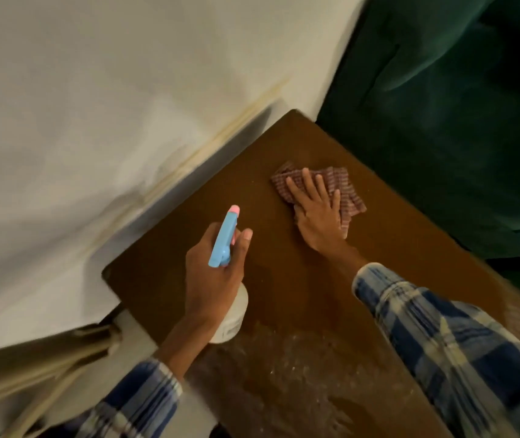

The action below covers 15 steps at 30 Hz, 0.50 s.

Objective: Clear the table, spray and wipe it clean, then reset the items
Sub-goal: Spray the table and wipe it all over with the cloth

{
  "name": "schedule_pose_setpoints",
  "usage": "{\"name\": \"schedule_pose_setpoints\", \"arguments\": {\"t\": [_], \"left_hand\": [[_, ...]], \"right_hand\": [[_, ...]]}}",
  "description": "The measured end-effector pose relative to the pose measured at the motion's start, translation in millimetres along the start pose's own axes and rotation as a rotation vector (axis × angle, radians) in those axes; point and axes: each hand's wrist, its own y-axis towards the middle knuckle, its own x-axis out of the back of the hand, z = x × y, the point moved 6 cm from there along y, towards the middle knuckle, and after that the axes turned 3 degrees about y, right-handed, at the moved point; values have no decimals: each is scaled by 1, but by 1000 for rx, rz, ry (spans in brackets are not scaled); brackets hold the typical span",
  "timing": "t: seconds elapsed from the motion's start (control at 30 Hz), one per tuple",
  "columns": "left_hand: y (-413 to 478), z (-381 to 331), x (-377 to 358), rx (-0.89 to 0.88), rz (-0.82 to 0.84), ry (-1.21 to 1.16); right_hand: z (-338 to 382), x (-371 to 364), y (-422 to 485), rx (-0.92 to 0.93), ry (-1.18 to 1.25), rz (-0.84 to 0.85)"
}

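Head view, looking down: the brown wooden table [284,153] fills the centre, w/ nothing on it but your cloth and hands, so the clearing step looks done. A reddish checked cloth [344,188] lies flat on the far half of the top, near the right edge. Your right hand [318,213] rests on it, palm down, fingers spread and flat, pressing rather than gripping. Your left hand [214,273] is closed round a spray bottle [224,238], held above the table's left side: blue trigger head w/ pink tip pointing away from you, white body below your palm, index finger out by the trigger. Near you the wood shows pale speckles and wet-looking smears, prob. spray or dust not yet wiped; the far half looks more even. My read: you're mid spray-and-wipe, near half still to do, then the reset of items, none of which are in view. Beyond the table: a white wall [94,90] at left, a dark green sofa [442,121] at right. Both sleeves are blue-and-white plaid.
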Motion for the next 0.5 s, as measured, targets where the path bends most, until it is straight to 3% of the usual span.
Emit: {"name": "schedule_pose_setpoints", "arguments": {"t": [0.2, 0.33, 0.37, 0.5], "left_hand": [[-58, 15, 43, 20, -146, 90], [-107, 27, 64, 75, -274, 60], [-119, 29, 68, 89, -298, 59], [-168, 38, 87, 124, -407, 72]], "right_hand": [[44, -43, -107, 473, -118, 213], [41, -37, -80, 165, -85, 98], [57, -43, -79, 178, -93, 94], [127, -94, -151, 684, -198, 248]]}}
